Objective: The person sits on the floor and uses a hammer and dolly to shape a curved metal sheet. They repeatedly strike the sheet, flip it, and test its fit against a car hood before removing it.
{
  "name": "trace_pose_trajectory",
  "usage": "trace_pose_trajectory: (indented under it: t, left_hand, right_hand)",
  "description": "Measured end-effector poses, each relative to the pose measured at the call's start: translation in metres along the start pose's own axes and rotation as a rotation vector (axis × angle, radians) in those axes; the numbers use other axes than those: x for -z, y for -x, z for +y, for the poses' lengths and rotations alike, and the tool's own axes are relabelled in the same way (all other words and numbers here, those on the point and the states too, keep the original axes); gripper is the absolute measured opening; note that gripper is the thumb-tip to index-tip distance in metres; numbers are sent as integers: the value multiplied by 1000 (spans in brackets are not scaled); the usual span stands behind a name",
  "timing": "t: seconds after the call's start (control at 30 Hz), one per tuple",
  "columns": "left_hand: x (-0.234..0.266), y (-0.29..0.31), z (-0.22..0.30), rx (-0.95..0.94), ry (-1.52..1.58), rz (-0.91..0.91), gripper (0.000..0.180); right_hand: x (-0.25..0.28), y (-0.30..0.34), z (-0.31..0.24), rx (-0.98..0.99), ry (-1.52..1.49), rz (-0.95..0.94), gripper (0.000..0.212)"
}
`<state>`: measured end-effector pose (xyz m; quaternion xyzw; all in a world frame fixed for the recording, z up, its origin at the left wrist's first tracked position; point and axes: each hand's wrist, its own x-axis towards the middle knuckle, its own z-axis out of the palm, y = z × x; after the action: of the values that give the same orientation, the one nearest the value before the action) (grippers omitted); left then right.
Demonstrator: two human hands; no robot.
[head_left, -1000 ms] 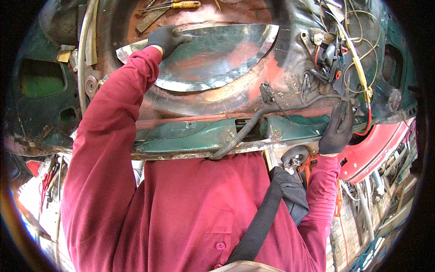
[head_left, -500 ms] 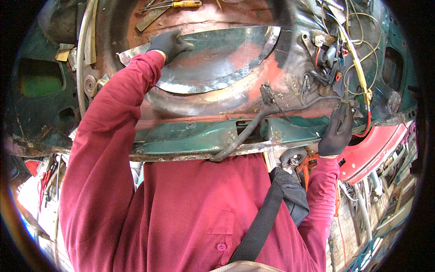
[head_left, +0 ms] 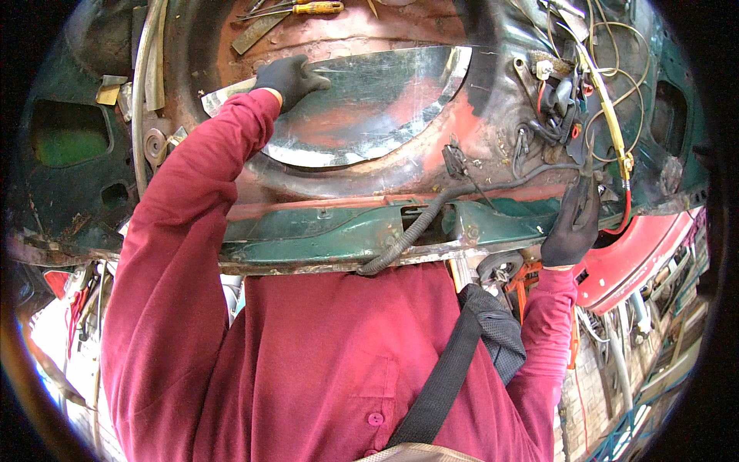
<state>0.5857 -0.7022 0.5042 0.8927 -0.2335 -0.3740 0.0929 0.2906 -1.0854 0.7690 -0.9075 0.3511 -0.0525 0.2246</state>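
A half-moon piece of shiny sheet metal (head_left: 362, 115) lies tilted over the round well in a car's body floor. My left hand (head_left: 291, 81), in a dark glove, is closed on its upper edge near the left end, thumb pointing right. At the right, my gloved right hand (head_left: 571, 223) is over the green body edge, its fingers together and pointing away from me. A slender dark pointed thing (head_left: 590, 158) sticks up from those fingertips; its kind is unclear. Just left of it lies the end of a grey corrugated hose (head_left: 419, 223).
A yellow-handled screwdriver (head_left: 317, 8) and a flat metal strip (head_left: 258, 32) lie in the well's far part. Loose wires and connectors (head_left: 558, 100) crowd the right side, beside a yellow hose (head_left: 604, 88) with a red end. Below the green edge (head_left: 308, 235) is a red panel (head_left: 635, 262).
The sheet metal has shifted slightly toward me, its curved lower edge now lower and its right tip a little to the left. Both hands stay nearly in place.
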Motion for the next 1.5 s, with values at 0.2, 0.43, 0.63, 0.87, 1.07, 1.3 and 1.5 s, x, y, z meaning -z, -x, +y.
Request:
trace_pose_trajectory:
  t: [0.2, 0.43, 0.63, 0.87, 1.07, 1.3, 1.5]
  left_hand:
    - [11, -7, 1, 14, -99, -41, 80]
    - [17, -11, -1, -49, -114, -65, 83]
    - [5, -21, -17, -152, -45, 13, 79]
    - [55, -9, 7, -6, 130, -23, 76]
    - [81, -7, 10, -15, 209, 42, 63]
    - [94, -9, 4, -34, 221, 90, 78]
    - [89, -7, 3, -32, 210, 51, 63]
  right_hand:
    - [-1, 1, 5, 38, 39, 34, 41]
    - [1, 2, 8, 61, 75, 31, 41]
    - [1, 2, 6, 58, 69, 41, 41]
    - [3, 0, 1, 72, 93, 33, 40]
    - [2, -2, -13, 72, 53, 53, 40]
    - [6, 1, -5, -2, 45, -2, 43]
    - [3, 1, -7, 29, 39, 33, 43]
